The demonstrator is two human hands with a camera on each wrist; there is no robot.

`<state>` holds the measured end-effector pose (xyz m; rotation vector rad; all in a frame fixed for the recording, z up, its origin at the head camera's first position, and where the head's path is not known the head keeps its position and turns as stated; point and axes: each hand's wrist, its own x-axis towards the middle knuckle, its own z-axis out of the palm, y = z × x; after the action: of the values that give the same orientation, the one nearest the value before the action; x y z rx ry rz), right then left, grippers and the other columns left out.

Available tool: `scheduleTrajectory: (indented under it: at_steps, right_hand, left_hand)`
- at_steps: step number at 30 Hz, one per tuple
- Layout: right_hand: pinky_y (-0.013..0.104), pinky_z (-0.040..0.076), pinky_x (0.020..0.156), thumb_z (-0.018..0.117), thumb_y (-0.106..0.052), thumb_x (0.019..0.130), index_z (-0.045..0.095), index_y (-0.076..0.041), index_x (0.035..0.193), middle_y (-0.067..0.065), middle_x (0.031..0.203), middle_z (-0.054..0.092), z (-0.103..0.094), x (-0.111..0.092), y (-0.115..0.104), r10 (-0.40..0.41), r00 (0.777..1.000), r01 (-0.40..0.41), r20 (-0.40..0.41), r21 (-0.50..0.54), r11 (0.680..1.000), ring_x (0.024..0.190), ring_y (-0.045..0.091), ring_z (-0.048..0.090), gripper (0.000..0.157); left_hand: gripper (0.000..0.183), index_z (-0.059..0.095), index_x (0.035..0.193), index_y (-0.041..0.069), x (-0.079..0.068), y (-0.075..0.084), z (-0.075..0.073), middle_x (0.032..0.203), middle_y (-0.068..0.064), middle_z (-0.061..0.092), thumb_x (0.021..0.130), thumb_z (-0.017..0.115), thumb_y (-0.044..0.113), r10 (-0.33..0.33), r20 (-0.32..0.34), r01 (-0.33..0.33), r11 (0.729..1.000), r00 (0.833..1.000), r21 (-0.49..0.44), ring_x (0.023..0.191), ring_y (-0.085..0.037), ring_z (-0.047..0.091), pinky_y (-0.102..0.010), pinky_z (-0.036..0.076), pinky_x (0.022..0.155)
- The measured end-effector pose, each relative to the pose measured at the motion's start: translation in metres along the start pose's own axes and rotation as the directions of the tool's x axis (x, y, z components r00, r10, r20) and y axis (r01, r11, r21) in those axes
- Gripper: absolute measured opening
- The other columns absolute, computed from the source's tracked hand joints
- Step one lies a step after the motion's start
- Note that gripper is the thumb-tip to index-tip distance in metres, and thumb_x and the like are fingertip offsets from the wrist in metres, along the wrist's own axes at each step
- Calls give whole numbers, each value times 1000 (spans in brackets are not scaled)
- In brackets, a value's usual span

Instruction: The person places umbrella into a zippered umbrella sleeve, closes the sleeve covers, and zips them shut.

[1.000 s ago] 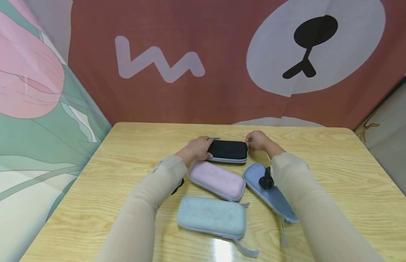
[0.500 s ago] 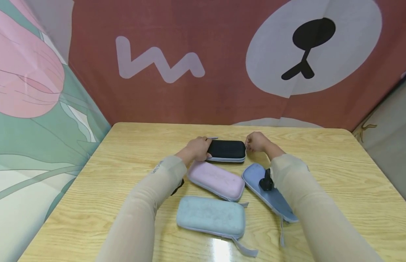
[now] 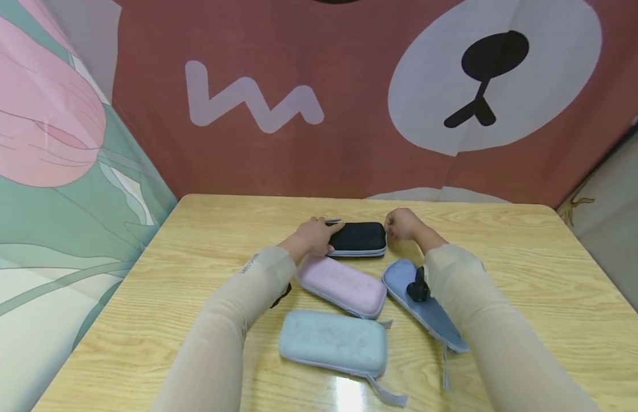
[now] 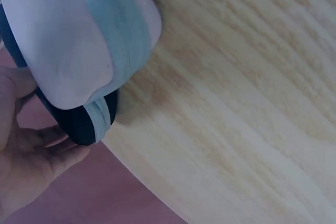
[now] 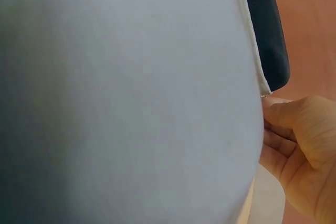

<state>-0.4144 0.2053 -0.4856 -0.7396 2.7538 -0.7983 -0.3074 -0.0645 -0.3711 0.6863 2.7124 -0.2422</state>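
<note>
A black zip case (image 3: 357, 237) with a light zip band lies near the table's far side. My left hand (image 3: 312, 236) grips its left end, thumb at the front edge and index finger laid over the top. At the opposite end, my right hand (image 3: 401, 223) pinches the zipper pull, largely hidden behind its fingers. A glint of metal (image 5: 265, 96) shows at the right thumb in the right wrist view. Seen from the left wrist, my fingers hold the dark case end (image 4: 79, 127) behind a lilac zip case (image 4: 58, 40). The zip band looks closed along the front.
Just in front of the black case lies the lilac case (image 3: 343, 286). A light blue zip case (image 3: 333, 341) with a fabric pull is nearer me. To the right, a darker blue case (image 3: 427, 306) sits partly under my right sleeve. A printed curtain (image 3: 298, 154) hangs behind the table (image 3: 210, 229).
My left index finger has stretched out over the top of the black case. My right hand stays at the right end, and the other cases keep their places.
</note>
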Motion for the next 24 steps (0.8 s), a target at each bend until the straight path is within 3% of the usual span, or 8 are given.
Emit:
scheduleTrajectory:
  at_steps: [2, 4, 6, 11, 13, 20, 21, 24]
  right_hand:
    - [26, 42, 43, 46, 3, 78, 57, -11, 63, 2, 56, 57, 9, 10, 23, -22, 1000, 22, 5, 23, 999, 49, 12, 53, 23]
    - [26, 42, 43, 46, 1, 79, 58, -11, 63, 1, 56, 57, 9, 10, 23, -22, 1000, 22, 2, 9, 1000, 49, 12, 52, 23]
    - [29, 44, 48, 47, 0, 81, 60, -8, 65, 3, 59, 58, 0, 0, -7, 50, 998, -49, 26, -33, 998, 52, 15, 53, 22]
    - [28, 43, 49, 44, 6, 79, 57, -1, 63, 5, 57, 56, -30, -38, -93, 122, 992, -120, 24, -81, 989, 52, 16, 51, 22]
    - [27, 42, 49, 42, 7, 79, 56, 1, 63, 7, 57, 56, -34, -45, -106, 107, 994, -106, 15, -79, 991, 51, 15, 51, 22]
    - [26, 43, 51, 43, 9, 79, 58, 1, 67, 7, 60, 58, -38, -49, -110, 139, 990, -138, 1, -99, 985, 53, 15, 52, 21]
    - [25, 44, 49, 43, 9, 77, 58, -2, 64, 4, 58, 57, -36, -48, -104, 108, 994, -108, -16, -72, 991, 51, 13, 52, 22]
    - [28, 47, 50, 44, 10, 78, 58, -1, 65, 7, 61, 59, -36, -50, -105, 137, 990, -137, 9, 5, 991, 55, 17, 56, 22]
  left_hand:
    - [64, 11, 138, 34, 1, 0, -2, 133, -15, 28, 86, 47, 41, 8, 35, -7, 1000, 999, -24, 118, -32, 30, -41, 38, 84]
    - [65, 12, 137, 35, 2, -1, -4, 135, -14, 25, 85, 49, 41, 17, 48, -14, 998, 999, -55, 121, -31, 26, -41, 35, 88]
    - [66, 16, 137, 33, 4, -2, -5, 138, -11, 23, 83, 52, 42, 32, 39, -29, 996, 999, -81, 123, -29, 24, -39, 32, 92]
    - [68, 21, 138, 21, 11, -2, -1, 139, -7, 24, 82, 50, 47, 113, -22, -114, 989, 993, -94, 123, -24, 27, -35, 27, 97]
    - [69, 20, 138, 21, 14, 0, 1, 138, -9, 25, 82, 48, 48, 129, -35, -132, 988, 991, -76, 122, -25, 28, -36, 27, 96]
    - [67, 12, 139, 27, 13, 4, 0, 137, -14, 26, 84, 43, 50, 125, -35, -125, 992, 992, 3, 122, -28, 28, -38, 29, 95]
    - [66, 12, 139, 27, 12, 5, -1, 137, -14, 26, 84, 42, 49, 118, -28, -118, 993, 993, 2, 122, -29, 28, -38, 28, 95]
    - [65, 10, 139, 27, 11, 4, -2, 137, -14, 26, 85, 39, 49, 88, -9, -88, 996, 996, 8, 123, -28, 26, -39, 27, 96]
